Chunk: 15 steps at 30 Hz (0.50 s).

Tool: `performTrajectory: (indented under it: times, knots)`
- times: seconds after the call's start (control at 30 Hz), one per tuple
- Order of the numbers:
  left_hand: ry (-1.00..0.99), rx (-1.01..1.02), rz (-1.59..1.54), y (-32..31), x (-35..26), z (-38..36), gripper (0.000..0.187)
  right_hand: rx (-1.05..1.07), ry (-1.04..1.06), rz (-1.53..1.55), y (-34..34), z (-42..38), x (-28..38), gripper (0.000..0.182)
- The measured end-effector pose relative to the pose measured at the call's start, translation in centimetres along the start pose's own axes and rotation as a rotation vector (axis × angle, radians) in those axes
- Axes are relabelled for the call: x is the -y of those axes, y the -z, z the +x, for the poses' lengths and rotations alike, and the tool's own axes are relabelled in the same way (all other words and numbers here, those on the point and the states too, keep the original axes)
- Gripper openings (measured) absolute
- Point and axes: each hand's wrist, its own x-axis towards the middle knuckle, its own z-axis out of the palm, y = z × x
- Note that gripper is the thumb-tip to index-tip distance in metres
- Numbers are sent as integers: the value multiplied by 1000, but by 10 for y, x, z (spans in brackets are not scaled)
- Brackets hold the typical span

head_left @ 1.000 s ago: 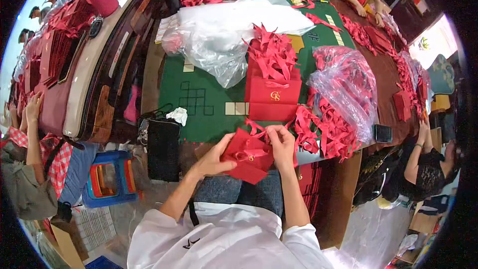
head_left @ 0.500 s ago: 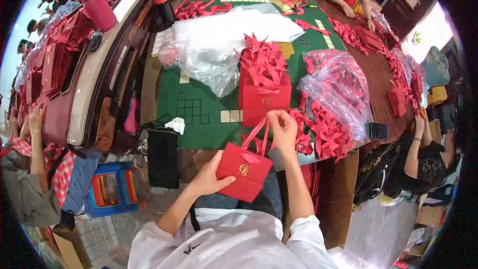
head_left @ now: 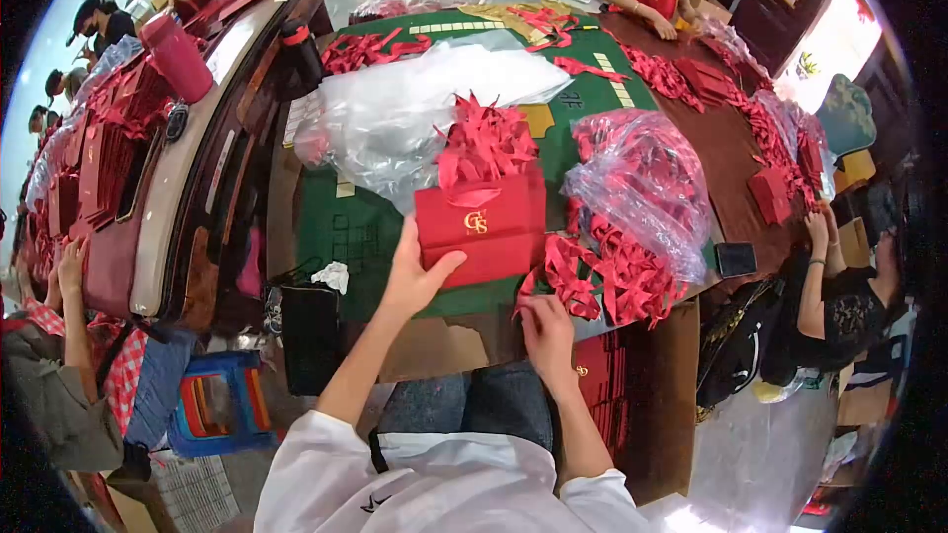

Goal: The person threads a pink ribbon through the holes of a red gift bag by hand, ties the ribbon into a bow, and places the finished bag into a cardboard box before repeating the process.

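Note:
My left hand [head_left: 415, 271] grips the lower left corner of a small red gift bag [head_left: 480, 232] with a gold logo, held upright at the near edge of the green table [head_left: 370, 227]. Right behind it stands a row of similar red bags stuffed with red ribbon handles [head_left: 486, 141]. My right hand [head_left: 546, 329] is lower, at the table's edge, its fingers on loose red ribbons [head_left: 568, 276] spilling from a clear plastic bag [head_left: 647, 188].
A big crumpled clear plastic sheet [head_left: 415, 104] lies behind the bags. A phone [head_left: 736, 259] lies at the right edge. Other people work at the far end, left and right. A black bag [head_left: 309, 331] and a blue stool [head_left: 219, 405] stand below left.
My left hand lifted the red bag from my lap up to the row of bags on the table. My right hand let go of its ribbon handle and dropped to the loose ribbons.

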Motion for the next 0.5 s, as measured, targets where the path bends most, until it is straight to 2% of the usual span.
performTrajectory:
  times: [0.03,0.1,0.17,0.23,0.27,0.3,0.37,0.47,0.5]
  knots:
    - [10,-26,32,-6,14,2,63,-8,2,-1,-1,-1,2,17]
    - [73,-42,351,-9,34,-5,66,50,94,-211,-1,0,3,24]
    - [70,-86,329,-18,53,-13,70,97,99,-261,-5,-4,-7,30]
    - [-117,-227,726,-27,60,-21,74,126,126,-321,-5,-4,-7,32]
    - [-39,-233,768,-30,63,-21,79,127,129,-334,-6,-5,-8,32]
    - [-42,-230,768,-32,65,-21,79,123,128,-335,-6,-6,-8,32]
    - [-165,-271,940,-36,69,-18,82,97,110,-385,-8,-6,-8,31]
    - [-128,-256,802,-39,83,-11,86,-6,28,-388,-8,-3,-5,29]
    - [-41,-237,665,-40,85,-7,88,-3,16,-379,-9,-3,-7,29]
